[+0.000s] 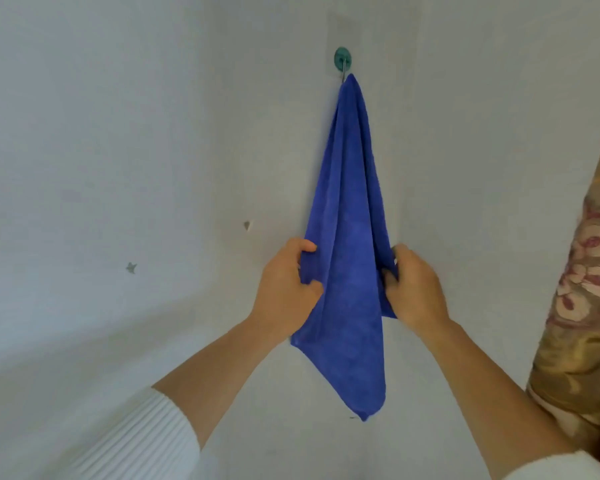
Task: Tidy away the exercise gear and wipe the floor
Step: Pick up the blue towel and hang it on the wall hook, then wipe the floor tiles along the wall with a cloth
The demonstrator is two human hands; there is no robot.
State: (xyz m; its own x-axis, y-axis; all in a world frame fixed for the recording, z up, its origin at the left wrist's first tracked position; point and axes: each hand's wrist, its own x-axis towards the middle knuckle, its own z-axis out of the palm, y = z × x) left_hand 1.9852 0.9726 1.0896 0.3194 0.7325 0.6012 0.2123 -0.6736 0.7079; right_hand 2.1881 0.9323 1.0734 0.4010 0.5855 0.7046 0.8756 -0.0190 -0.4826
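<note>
reached up and forward with two bare forearms, rising from the lower corners toward the middle of the view; gripped the left edge of the blue cloth [347,216] with the left hand [286,289], back of the hand toward the camera, digits curled in round the fold; gripped the right edge with the right hand [414,289] at about the same height, fingers bunching the fabric against the palm; held the two hands level, one at each side, a strip of blue showing between them; held the wrists roughly in line with the forearms, elbows lower than the hands; wore white ribbed sleeves ending partway up the forearms, the left sleeve [146,441] broad at the lower left, the right sleeve [568,469] barely showing in the lower right corner.

found the cloth hanging by its top point from a green hook [343,60] on the pale wall [118,133], draped in long folds, its lower tip dangling well below the hands; could not tell whether the fabric was wet or dry.

counted two hands, both holding fabric; one cloth; one hook; two small chipped marks [247,225] on the wall left of the cloth, well apart from each other; one curtain [582,306] along the right edge, gold-brown with pale flowers, just beside the right forearm.
</note>
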